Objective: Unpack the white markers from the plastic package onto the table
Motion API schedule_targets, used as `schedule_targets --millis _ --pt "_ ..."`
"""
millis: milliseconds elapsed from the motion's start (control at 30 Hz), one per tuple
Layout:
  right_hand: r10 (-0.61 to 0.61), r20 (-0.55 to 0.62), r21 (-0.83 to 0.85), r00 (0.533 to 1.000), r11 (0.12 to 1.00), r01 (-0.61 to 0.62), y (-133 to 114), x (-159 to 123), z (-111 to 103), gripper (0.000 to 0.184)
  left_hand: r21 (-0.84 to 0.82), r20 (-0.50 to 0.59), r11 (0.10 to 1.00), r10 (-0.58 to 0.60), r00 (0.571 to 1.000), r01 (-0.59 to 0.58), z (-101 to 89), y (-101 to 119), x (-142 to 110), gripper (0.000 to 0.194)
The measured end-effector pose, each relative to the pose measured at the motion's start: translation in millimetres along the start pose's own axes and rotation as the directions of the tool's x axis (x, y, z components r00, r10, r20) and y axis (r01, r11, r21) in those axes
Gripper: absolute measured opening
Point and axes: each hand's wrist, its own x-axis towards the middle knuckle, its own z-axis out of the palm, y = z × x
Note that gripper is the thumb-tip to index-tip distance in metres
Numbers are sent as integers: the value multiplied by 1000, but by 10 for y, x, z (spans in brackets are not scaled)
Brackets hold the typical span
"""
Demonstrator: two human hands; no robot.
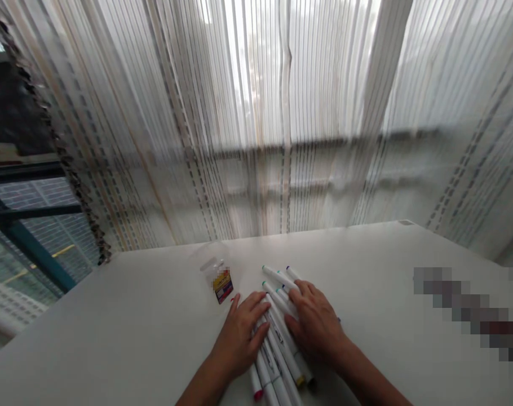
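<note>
1. Markers in a loose bundle on the tabletop, directly between left hand and right hand: at 3 o'clock from the one, at 9 o'clock from the other. In contact with both hands, so neither clearly nearer.

2. Long axis of the bundle mainly from 11 o'clock, at the far ends, to 5 o'clock, at the near ends. Several beyond the right fingertips slanted further, closer to 10 and 4 o'clock. Ends staggered rather than level.

3. Left hand palm down, fingers part-curled over the bundle's 9 o'clock flank, thumb angled to 1 o'clock. Firm grip or mere resting touch: cannot tell.

4. Right hand palm down, half open, bent fingers over the 3 o'clock flank, thumb toward 11 o'clock. Hides several barrels; firmness of hold, cannot tell.

5. Toward 6 o'clock, near ends with a red cap and a yellow cap.

6. Small clear packet with a printed label, apart, at 11 o'clock from the left hand.

7. Tabletop white, with its far edge at 12 o'clock; beyond, a backlit striped curtain. At 10 o'clock, a dark teal frame.
</note>
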Motion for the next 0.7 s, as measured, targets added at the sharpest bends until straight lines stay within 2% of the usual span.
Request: schedule_targets --millis 133,367,467,567,633,700 --pt "-8 -25 13 1000 1000 8 4 -3 -6 31 3 -27 1000 10 1000 -10 26 -21 -8 35" --pt "-12 45 -18 999 1000 13 -17 -18 -10 29 -9 -52 1000 -2 999 2 44 -12 -4 34" --pt "-28 37 -34 999 999 30 -21 -22 8 32 -18 -59 1000 0 998 -1 60 -35 -10 35" --pt "-34 -70 17 997 999 36 -14 -2 19 29 -56 -98 998 -10 995 5 69 -67 -6 34" --pt "-38 -194 96 980 994 58 -12 14 8 22 -119 -162 993 -29 986 9 57 -65 4 34" --pt "-44 -258 193 965 977 96 -23 14 -13 14 -225 -235 974 -71 969 17 35 -35 14 33"
